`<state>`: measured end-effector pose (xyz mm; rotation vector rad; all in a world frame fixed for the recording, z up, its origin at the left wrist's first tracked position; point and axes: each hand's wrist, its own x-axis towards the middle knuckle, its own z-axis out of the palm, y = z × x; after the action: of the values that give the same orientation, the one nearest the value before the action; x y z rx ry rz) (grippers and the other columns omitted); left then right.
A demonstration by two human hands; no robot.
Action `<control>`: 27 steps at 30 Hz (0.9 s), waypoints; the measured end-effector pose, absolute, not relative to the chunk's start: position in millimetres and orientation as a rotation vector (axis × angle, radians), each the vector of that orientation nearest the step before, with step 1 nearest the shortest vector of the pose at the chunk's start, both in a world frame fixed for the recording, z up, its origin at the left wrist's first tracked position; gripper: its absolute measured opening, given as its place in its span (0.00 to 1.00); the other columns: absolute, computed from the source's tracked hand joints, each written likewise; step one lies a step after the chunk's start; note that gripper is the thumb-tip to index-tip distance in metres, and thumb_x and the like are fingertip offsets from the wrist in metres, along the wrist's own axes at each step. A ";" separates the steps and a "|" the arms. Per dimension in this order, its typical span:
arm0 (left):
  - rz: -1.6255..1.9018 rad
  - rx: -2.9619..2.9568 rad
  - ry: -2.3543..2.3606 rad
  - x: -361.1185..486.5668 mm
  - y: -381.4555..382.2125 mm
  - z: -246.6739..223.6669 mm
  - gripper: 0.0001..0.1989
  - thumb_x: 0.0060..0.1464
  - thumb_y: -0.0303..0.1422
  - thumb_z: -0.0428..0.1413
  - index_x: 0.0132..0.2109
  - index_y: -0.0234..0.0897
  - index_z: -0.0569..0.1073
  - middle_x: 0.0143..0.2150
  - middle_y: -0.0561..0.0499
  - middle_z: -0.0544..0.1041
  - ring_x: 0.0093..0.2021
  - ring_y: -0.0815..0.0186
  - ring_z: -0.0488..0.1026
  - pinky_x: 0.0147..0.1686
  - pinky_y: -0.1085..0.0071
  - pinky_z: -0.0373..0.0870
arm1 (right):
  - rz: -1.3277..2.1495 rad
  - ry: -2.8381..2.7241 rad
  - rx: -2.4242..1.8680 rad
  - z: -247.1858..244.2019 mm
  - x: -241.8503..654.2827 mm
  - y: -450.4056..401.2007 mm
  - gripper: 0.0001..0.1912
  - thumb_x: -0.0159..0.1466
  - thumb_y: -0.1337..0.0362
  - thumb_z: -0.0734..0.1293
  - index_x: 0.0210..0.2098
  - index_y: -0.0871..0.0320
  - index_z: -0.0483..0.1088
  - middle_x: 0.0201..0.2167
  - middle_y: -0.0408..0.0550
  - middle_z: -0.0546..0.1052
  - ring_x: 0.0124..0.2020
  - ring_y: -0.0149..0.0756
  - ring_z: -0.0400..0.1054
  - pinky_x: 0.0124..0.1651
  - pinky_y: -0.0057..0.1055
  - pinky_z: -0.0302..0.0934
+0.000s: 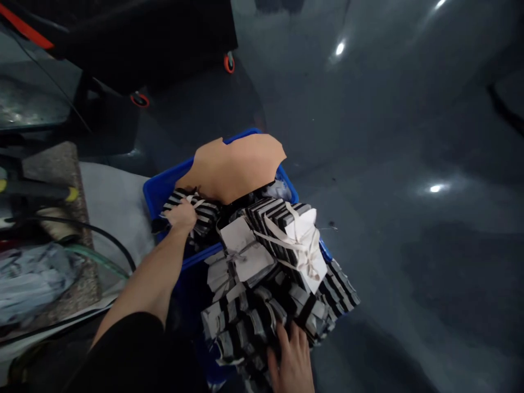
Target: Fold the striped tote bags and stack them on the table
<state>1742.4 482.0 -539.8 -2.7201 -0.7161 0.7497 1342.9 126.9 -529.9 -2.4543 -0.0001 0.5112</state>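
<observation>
My left hand (182, 214) reaches into a blue bin (164, 184), its fingers closed on a black-and-white striped fabric bundle (207, 217) tied with a pale strip. My right hand (292, 357) lies with fingers apart on a heap of layered black, grey and white fabric pieces (254, 322) nearer to me. Between the hands, a larger bundle (282, 218) bound with cream ties and a smaller pale tied bundle (249, 259) rest over the bin's near edge. A tan sheet with an irregular outline (237, 166) covers the bin's far part. The left fingertips are partly hidden.
A black cart on orange-rimmed casters (229, 63) stands beyond the bin. To the left are a speckled slab (77, 191), a spool of thread (57, 224), a black cable (110, 243) and a plastic bag (36, 281). Shiny dark floor (409, 136) extends to the right.
</observation>
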 end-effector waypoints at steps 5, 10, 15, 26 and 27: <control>0.673 -2.641 -0.708 1714.4 471.1 -450.2 0.23 0.61 0.37 0.54 0.55 0.21 0.67 0.52 0.28 0.78 0.50 0.51 0.76 0.47 0.56 0.72 | 0.557 0.003 -2.322 -486.3 1357.7 128.2 0.37 0.66 0.65 0.63 0.74 0.47 0.54 0.69 0.56 0.64 0.67 0.59 0.61 0.65 0.60 0.61; 0.376 -2.710 -0.573 1678.2 422.5 -310.2 0.16 0.55 0.38 0.54 0.49 0.38 0.74 0.42 0.49 0.81 0.45 0.56 0.78 0.49 0.61 0.73 | 0.551 0.036 -2.223 -430.1 1348.1 107.6 0.38 0.65 0.69 0.61 0.74 0.53 0.53 0.71 0.57 0.61 0.71 0.53 0.55 0.71 0.59 0.54; 0.195 -2.865 -0.369 1614.2 326.6 -210.9 0.17 0.52 0.41 0.52 0.50 0.47 0.72 0.39 0.55 0.79 0.42 0.55 0.79 0.47 0.63 0.74 | 0.544 0.033 -2.240 -391.9 1310.1 57.5 0.35 0.63 0.71 0.61 0.70 0.55 0.61 0.67 0.57 0.66 0.68 0.51 0.59 0.70 0.57 0.56; 0.970 -2.719 0.077 1543.0 172.4 -340.5 0.17 0.59 0.26 0.51 0.55 0.27 0.68 0.44 0.32 0.81 0.48 0.45 0.81 0.46 0.59 0.73 | 0.542 0.366 -2.414 -411.3 1191.5 -73.1 0.29 0.67 0.66 0.58 0.67 0.56 0.64 0.59 0.57 0.74 0.61 0.49 0.69 0.62 0.48 0.66; 0.938 -2.752 0.009 1534.7 175.3 -354.4 0.18 0.59 0.25 0.50 0.56 0.25 0.67 0.47 0.29 0.80 0.50 0.45 0.80 0.47 0.58 0.73 | 0.547 0.398 -2.423 -413.1 1183.2 -77.5 0.28 0.67 0.65 0.58 0.66 0.56 0.65 0.59 0.57 0.74 0.61 0.50 0.69 0.61 0.48 0.66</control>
<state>1534.7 175.3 -354.4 -2.7519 0.0087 0.9382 1183.2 -77.5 -413.1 -2.4233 0.3976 0.5474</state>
